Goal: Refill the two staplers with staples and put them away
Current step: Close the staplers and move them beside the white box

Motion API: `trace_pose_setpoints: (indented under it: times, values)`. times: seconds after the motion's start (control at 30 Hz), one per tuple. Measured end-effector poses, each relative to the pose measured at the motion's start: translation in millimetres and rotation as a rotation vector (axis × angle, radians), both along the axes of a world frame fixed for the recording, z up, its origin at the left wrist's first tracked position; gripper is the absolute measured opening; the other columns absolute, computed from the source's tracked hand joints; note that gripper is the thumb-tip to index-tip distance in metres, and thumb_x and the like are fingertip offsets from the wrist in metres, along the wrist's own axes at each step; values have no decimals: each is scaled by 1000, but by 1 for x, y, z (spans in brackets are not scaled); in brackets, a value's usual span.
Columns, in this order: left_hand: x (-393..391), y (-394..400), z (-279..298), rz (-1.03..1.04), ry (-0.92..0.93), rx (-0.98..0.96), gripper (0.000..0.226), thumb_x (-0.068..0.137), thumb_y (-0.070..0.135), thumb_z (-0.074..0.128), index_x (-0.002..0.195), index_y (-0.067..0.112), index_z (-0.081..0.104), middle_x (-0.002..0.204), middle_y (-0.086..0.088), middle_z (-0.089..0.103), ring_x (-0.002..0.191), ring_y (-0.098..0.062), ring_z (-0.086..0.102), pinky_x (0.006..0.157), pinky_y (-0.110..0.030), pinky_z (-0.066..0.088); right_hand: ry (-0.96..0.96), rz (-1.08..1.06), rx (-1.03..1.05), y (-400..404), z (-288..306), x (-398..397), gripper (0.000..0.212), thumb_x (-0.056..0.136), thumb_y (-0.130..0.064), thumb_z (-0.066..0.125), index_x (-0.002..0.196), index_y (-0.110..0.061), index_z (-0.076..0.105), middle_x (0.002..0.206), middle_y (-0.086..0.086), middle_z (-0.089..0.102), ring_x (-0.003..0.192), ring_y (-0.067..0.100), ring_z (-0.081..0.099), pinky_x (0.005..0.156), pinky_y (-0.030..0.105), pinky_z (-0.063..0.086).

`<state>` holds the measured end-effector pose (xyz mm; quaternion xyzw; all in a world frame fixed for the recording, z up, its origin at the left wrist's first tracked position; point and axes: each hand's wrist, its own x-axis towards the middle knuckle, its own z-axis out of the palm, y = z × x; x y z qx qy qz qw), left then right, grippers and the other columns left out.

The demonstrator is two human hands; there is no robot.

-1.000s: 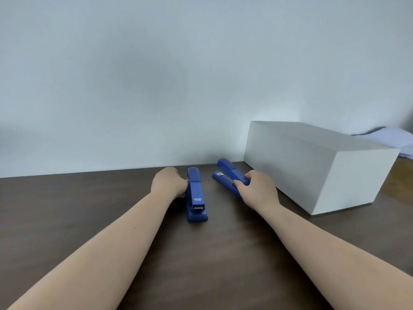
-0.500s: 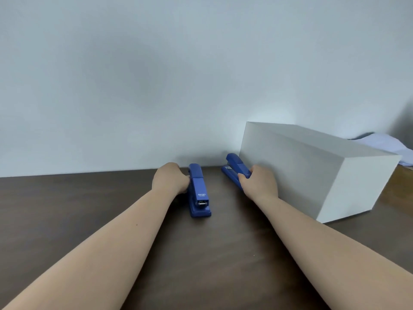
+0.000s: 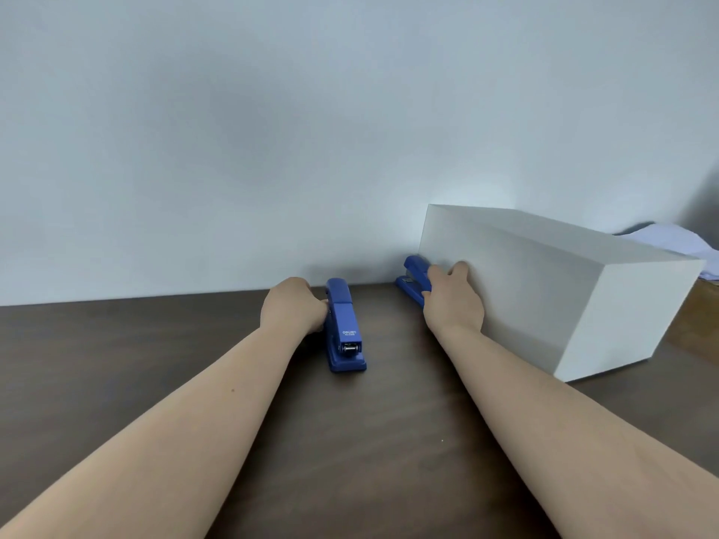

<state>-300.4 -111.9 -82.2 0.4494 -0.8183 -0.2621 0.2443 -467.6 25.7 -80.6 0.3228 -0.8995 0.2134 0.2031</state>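
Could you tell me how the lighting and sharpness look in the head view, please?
Head view: soft, even light, no glare; a bright patch on the wall behind the box; faint shadows on the table beside both staplers; the near stapler is sharp, its logo visible; straight edges bow slightly from the wide lens.

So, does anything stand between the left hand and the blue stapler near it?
Nothing visible does: the left hand already touches the side of the blue plastic stapler on the dark wooden table.

Dark wooden table [image 3: 373,441] | blue stapler [image 3: 344,324] near far edge | second blue stapler [image 3: 414,276] touching white box [image 3: 544,289], far right | pale papers [image 3: 669,247] behind box
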Motion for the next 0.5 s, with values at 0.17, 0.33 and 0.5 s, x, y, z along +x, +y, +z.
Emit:
trace_pose_setpoints:
  times: [0.17, 0.33, 0.5]
  values:
    - [3, 7, 2, 10, 12, -14, 27, 84, 32, 56, 90, 6, 59, 73, -3, 56, 75, -25, 52, 50, -27, 32, -21, 12, -51, 4, 3, 7, 28, 95, -27, 42, 116, -9, 49, 122, 17, 44, 89, 38, 58, 67, 40, 47]
    - [10, 17, 4, 8, 51, -5, 18, 85, 28, 57, 90, 10, 57, 84, -4, 58, 78, -23, 52, 64, -30, 38, -226, 208, -147, 9, 16, 38, 31, 93, -36, 48, 72, -13, 53, 83, 6, 64, 79, 28, 59, 70, 34, 42]
    - [22, 25, 6, 4, 113, 26, 9, 81, 19, 58, 85, 12, 54, 85, -4, 57, 80, -23, 50, 67, -28, 38, -657, 435, 19, 36, 34, 118, 61, 73, -76, 45, 91, -19, 57, 75, 0, 63, 58, 17, 58, 53, 27, 45]
